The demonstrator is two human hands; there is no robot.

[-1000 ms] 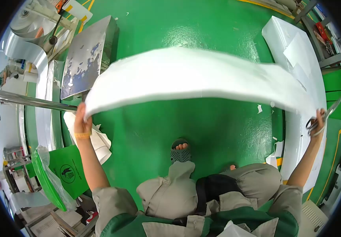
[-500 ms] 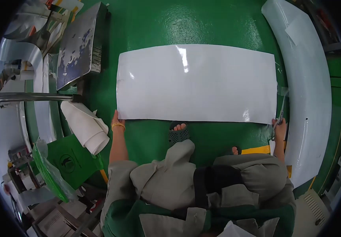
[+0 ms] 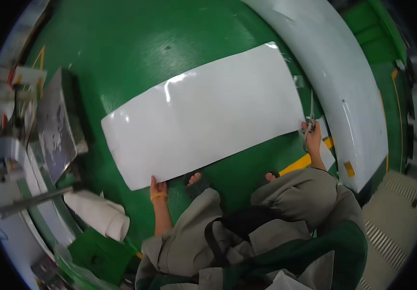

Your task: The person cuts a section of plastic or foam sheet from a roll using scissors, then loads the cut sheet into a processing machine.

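Note:
A large glossy white sheet (image 3: pixel 203 116) lies on the green floor, slanting up to the right. At its near edge, a little right of the near left corner, my left hand (image 3: pixel 158 186) grips the sheet, fingers closed at the rim. My right hand (image 3: pixel 314 136) is by the near right corner, closed around a pair of scissors (image 3: pixel 311 115) whose blades point away from me. Its fingertips are right at the sheet's corner. My sandaled feet (image 3: pixel 198 186) are just short of the near edge.
A long white curved roll (image 3: pixel 339 77) runs along the right side. On the left stand a worn metal platform (image 3: pixel 56 125), a metal bar (image 3: pixel 34 200), a rolled off-white cloth (image 3: pixel 97 212) and a green bag (image 3: pixel 99 256). A beige vented casing (image 3: pixel 397 212) is at lower right.
The view has turned, so the sheet now slants instead of lying level. My left hand has shifted from the near left corner rightward along the near edge. My right hand still holds the scissors.

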